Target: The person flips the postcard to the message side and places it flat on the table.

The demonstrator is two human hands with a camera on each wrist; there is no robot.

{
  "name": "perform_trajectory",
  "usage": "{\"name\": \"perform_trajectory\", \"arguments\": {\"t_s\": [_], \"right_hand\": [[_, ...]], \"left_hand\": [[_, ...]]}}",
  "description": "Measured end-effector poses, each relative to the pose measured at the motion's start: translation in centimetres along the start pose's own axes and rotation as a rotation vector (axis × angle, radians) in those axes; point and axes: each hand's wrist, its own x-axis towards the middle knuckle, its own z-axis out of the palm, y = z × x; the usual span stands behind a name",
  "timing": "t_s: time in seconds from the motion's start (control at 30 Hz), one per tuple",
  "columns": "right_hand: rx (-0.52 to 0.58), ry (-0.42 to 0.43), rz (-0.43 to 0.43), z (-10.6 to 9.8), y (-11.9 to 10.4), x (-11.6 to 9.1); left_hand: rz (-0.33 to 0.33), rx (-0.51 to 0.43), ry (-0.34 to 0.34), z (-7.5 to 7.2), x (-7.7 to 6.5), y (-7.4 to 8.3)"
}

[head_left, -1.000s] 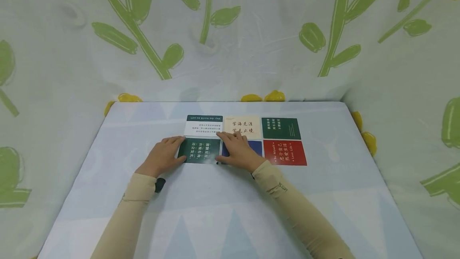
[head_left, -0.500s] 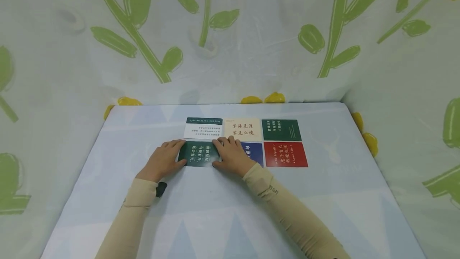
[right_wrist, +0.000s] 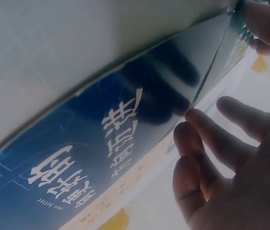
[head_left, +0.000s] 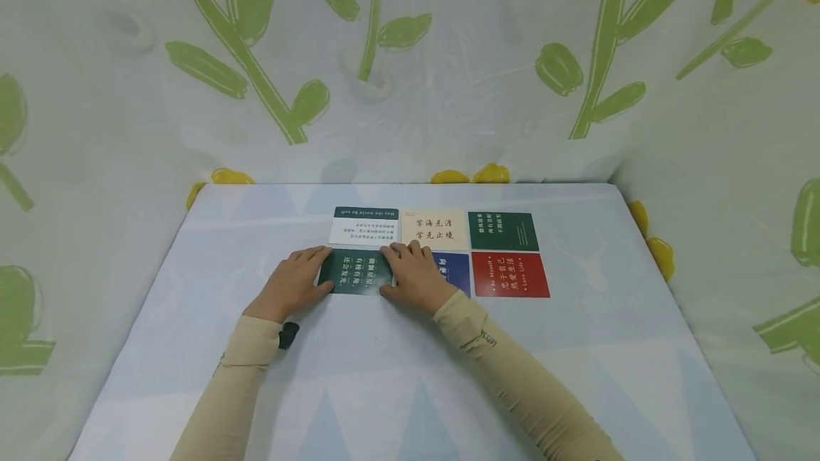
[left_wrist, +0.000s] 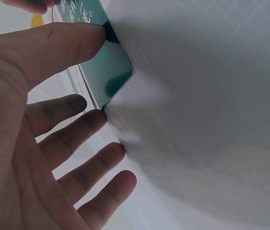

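Six flat cards would be a bare count, so: several printed cards lie in two rows. At the near left is a dark green card (head_left: 355,272) with white writing. My left hand (head_left: 288,288) touches its left edge, thumb at the near corner and forefinger at the far one; the left wrist view shows these fingers spread and fairly straight. My right hand (head_left: 419,279) rests at the card's opposite edge, thumb and fingertips along the seam. Beneath that palm, a blue card (right_wrist: 92,139) is partly hidden in the head view.
A red card (head_left: 510,274) lies right of the blue one. Behind stand in line a white card (head_left: 363,230) with a green band, a cream card (head_left: 434,230) and another green card (head_left: 502,231). The pale table (head_left: 371,375) meets a flower-patterned cloth backdrop (head_left: 461,91).
My right hand has shifted slightly left and nearer to me, uncovering more of the blue card and the cream card. My left hand has stayed at the green card's left edge.
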Motion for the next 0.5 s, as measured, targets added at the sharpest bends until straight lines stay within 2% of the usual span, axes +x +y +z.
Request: {"name": "perform_trajectory", "arguments": {"t_s": [0.5], "right_hand": [[-0.005, 0.051, -0.002, 0.18, 0.12, -0.10]], "left_hand": [[-0.006, 0.013, -0.009, 0.03, 0.21, 0.15]]}}
